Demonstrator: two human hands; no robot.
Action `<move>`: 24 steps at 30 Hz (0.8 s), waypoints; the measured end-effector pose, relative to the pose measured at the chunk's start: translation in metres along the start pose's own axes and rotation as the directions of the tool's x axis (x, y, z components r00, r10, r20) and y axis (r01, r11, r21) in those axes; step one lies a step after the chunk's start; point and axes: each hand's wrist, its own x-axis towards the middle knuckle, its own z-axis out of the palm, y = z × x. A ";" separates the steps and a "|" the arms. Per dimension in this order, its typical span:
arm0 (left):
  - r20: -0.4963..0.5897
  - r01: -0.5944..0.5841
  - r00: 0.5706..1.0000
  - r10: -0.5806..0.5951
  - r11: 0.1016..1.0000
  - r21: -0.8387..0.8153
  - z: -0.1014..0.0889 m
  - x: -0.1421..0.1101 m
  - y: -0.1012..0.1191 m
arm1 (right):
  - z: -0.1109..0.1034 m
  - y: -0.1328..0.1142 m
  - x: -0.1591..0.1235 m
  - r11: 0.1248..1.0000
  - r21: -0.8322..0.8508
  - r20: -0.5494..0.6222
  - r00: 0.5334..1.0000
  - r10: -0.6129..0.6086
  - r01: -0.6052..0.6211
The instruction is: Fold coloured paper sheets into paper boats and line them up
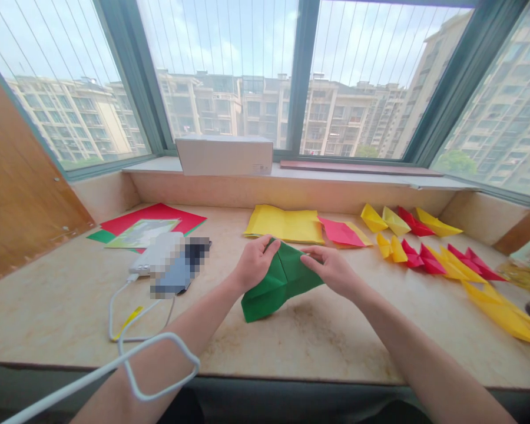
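At the far left, a wooden door panel (26,182) stands beside the beige stone ledge (335,347) we are working on. On the ledge lie red and green paper sheets (154,219) with a printed card (141,233) on top. Nearer us sits a white power bank (156,253), touching a pixelated object (181,268) too blurred to identify. A white cable (128,312) runs from the power bank, and its loop lies across our left forearm (189,335). Our left hand (255,263) holds the top of a folded green paper (265,297) in a narrow pinch, while our right hand (331,271) pinches the flap on its other side. The paper sits between our hands, and we cannot tell whether it touches the ledge. Beyond it lie a folded yellow sheet (285,225) and a pink sheet (341,231). To the right, yellow and red paper boats (424,259) stand in rows, near a long yellow folded piece (506,312). A white cardboard box (224,155) sits on the sill (357,176) before the window (375,70).
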 end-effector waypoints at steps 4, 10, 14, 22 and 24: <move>0.035 0.069 0.997 -0.066 0.994 -0.082 -0.001 -0.002 0.002 | -0.002 0.001 0.000 0.997 0.033 -0.023 0.997 0.069 -0.069; 0.343 0.289 0.916 -0.208 0.935 -0.206 -0.008 0.000 0.001 | -0.006 -0.006 -0.001 0.993 0.103 -0.024 0.998 0.054 -0.051; 0.201 0.183 0.971 -0.127 0.939 -0.290 -0.001 0.000 0.001 | -0.015 -0.005 0.003 0.997 0.070 -0.053 0.998 0.045 -0.041; 0.493 0.361 0.852 -0.174 0.879 -0.313 -0.010 -0.004 0.006 | -0.017 -0.003 -0.001 0.945 -0.271 -0.330 0.904 -0.270 0.183; 0.458 0.335 0.874 -0.162 0.884 -0.326 -0.010 -0.003 0.005 | -0.019 -0.004 0.000 0.913 -0.343 -0.356 0.869 -0.344 0.221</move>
